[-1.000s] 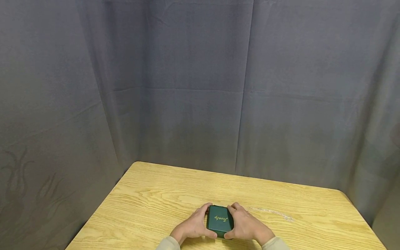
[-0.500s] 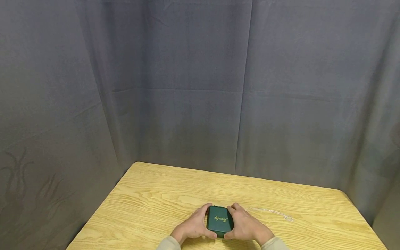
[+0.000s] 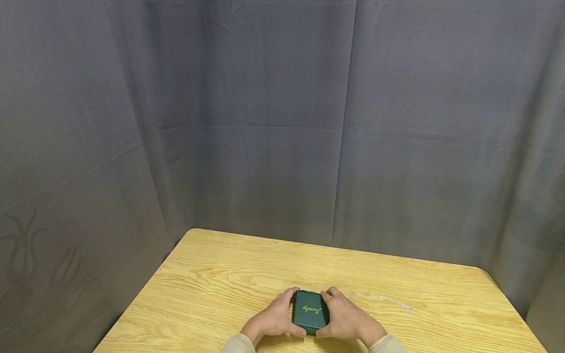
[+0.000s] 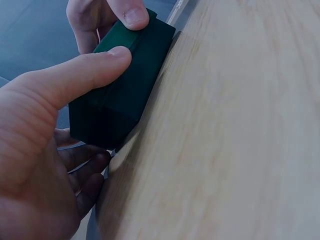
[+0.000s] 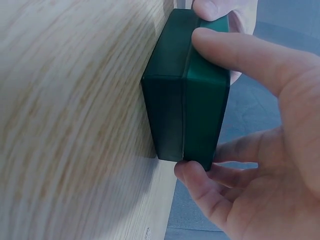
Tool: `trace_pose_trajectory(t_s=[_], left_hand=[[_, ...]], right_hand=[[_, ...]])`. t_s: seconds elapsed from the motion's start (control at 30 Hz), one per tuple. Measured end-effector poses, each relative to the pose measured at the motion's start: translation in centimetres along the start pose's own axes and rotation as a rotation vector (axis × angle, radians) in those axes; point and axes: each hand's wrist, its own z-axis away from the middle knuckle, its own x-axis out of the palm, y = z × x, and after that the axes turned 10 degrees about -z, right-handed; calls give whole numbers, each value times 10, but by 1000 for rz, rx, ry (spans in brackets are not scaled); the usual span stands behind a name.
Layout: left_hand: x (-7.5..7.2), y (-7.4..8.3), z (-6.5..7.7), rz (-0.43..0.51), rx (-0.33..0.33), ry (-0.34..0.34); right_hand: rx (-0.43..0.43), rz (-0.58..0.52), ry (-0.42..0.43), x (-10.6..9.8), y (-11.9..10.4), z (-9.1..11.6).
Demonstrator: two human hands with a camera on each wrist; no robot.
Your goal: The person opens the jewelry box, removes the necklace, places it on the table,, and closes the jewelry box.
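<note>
A dark green jewelry box [image 3: 311, 314] with gold lettering on its lid rests on the table in the head view, lid down on its base. From the left, my left hand [image 3: 274, 316] holds it, thumb on the near side and fingers at the far side. My right hand [image 3: 348, 316] grips it the same way from the right. In the right wrist view the seam between the lid and base of the box [image 5: 187, 90] shows as a thin line. Both thumbs press on the near face in the left wrist view, beside each other on the box [image 4: 135, 75].
A thin silvery chain [image 3: 388, 299] lies on the wooden table [image 3: 220, 274] to the right of the box. Grey curtains [image 3: 265, 122] hang behind the table and along its left side.
</note>
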Motion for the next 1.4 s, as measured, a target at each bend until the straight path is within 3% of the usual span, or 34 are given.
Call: trace_pose_trajectory(t_s=[0.4,1.4], left_hand=[[-3,1,1,9,-12,-26],[-3,3,1,22,-14,-19]], right_hand=[[5,-11,-7,-1,-1,0],[21,-9,-4,2,-1,0]])
